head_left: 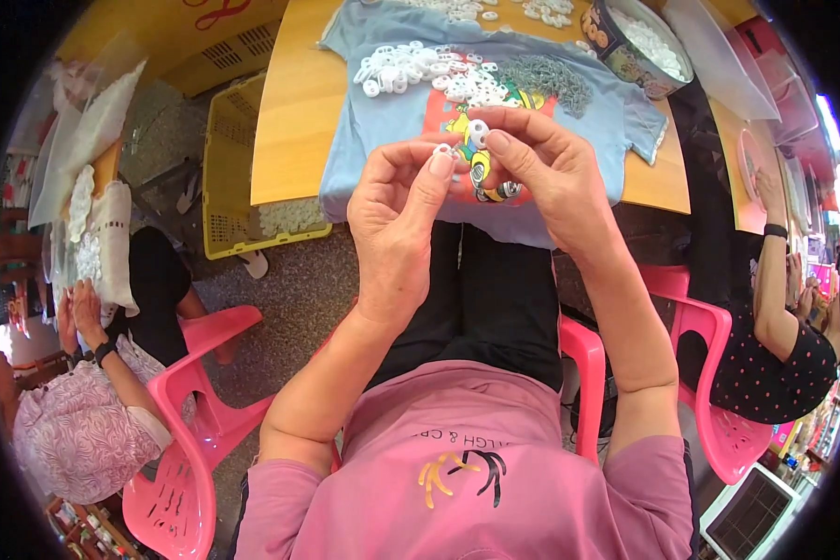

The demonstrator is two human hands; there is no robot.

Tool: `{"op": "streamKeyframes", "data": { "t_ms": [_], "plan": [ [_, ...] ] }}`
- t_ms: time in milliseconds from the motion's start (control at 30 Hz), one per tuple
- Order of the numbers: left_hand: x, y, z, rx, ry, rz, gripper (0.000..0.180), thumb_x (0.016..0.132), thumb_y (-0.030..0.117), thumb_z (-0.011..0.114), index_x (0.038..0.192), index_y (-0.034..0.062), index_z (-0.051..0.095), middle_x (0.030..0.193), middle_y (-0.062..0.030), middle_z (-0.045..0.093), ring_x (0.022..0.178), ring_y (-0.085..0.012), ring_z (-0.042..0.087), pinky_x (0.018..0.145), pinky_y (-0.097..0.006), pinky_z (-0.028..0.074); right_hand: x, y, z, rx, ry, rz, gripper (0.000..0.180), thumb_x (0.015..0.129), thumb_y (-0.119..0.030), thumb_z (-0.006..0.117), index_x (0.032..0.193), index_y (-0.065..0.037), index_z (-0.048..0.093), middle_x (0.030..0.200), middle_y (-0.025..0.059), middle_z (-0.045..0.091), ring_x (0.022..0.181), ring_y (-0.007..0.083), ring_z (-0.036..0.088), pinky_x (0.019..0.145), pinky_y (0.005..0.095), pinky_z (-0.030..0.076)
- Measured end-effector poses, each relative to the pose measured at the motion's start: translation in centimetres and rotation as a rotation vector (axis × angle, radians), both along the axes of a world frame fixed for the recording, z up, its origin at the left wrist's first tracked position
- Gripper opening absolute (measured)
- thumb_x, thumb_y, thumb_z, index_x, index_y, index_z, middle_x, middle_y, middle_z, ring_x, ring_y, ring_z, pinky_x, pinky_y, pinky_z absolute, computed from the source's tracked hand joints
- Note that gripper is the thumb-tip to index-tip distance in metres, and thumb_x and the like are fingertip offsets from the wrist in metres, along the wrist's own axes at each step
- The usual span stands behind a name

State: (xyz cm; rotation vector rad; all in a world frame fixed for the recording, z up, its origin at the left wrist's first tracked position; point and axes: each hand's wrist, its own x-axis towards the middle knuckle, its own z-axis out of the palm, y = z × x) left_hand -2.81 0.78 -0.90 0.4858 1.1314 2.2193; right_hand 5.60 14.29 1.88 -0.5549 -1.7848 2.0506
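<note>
My left hand (397, 201) pinches a small white plastic piece (443, 149) between thumb and fingertips; part of it is hidden by the thumb. Close beside it, my right hand (555, 177) grips a white two-holed plastic piece (477, 133) by its edge, the holes facing up. Both hands are held over a light blue T-shirt (364, 121) with a bright cartoon print, spread across the table. Just beyond my fingers lie a heap of similar white pieces (397, 67) and a pile of small grey parts (546, 80).
The wooden table (294, 112) has more white pieces (541, 9) at its far side. A round tin (616, 47) of white pieces stands far right. A yellow crate (219, 177) sits left below the table. Pink chairs (191, 411) and other people (89, 411) flank me.
</note>
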Motion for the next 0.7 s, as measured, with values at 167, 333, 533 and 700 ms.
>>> {"op": "streamKeyframes", "data": {
  "t_ms": [167, 333, 533, 700],
  "plan": [
    [0.0, 0.2, 0.0, 0.044, -0.001, -0.020, 0.013, 0.096, 0.007, 0.058, 0.106, -0.0005, 0.055, 0.119, -0.0153, 0.062, 0.098, -0.0129, 0.061, 0.089, -0.028, 0.051, -0.4, -0.5, -1.5, 0.275, 0.035, -0.086, 0.023, 0.096, -0.013, 0.061, 0.114, 0.001, 0.062, 0.087, 0.0021, 0.065, 0.072, 0.0060, 0.056, 0.062, 0.0205, 0.046],
    [0.1, 0.2, -0.1, 0.056, 0.023, -0.002, 0.011, 0.097, 0.006, 0.057, 0.106, 0.0000, 0.055, 0.119, -0.0148, 0.062, 0.100, -0.0123, 0.060, 0.090, -0.028, 0.050, -0.1, -0.6, -1.6, 0.300, 0.031, -0.073, 0.022, 0.096, -0.014, 0.061, 0.112, 0.000, 0.062, 0.089, 0.0041, 0.066, 0.071, 0.0072, 0.058, 0.061, 0.0209, 0.047],
    [0.6, -0.1, 0.1, -0.010, 0.224, 0.031, 0.012, 0.096, 0.003, 0.058, 0.107, -0.0009, 0.054, 0.117, -0.0131, 0.062, 0.094, -0.0089, 0.059, 0.084, -0.024, 0.050, 0.3, -1.3, 0.0, 0.080, 0.007, -0.072, 0.023, 0.095, -0.015, 0.063, 0.113, -0.001, 0.063, 0.083, 0.0035, 0.064, 0.069, 0.0086, 0.059, 0.062, 0.0219, 0.049],
    [0.8, 0.1, 0.5, 0.014, 0.172, 0.033, 0.011, 0.095, 0.003, 0.059, 0.105, -0.0006, 0.056, 0.104, -0.0077, 0.063, 0.087, -0.0078, 0.059, 0.079, -0.023, 0.050, 0.8, -0.8, -0.2, 0.025, 0.081, -0.104, 0.026, 0.093, -0.015, 0.065, 0.113, 0.001, 0.062, 0.085, 0.0044, 0.064, 0.067, 0.0100, 0.060, 0.063, 0.0226, 0.050]
  ]
}}
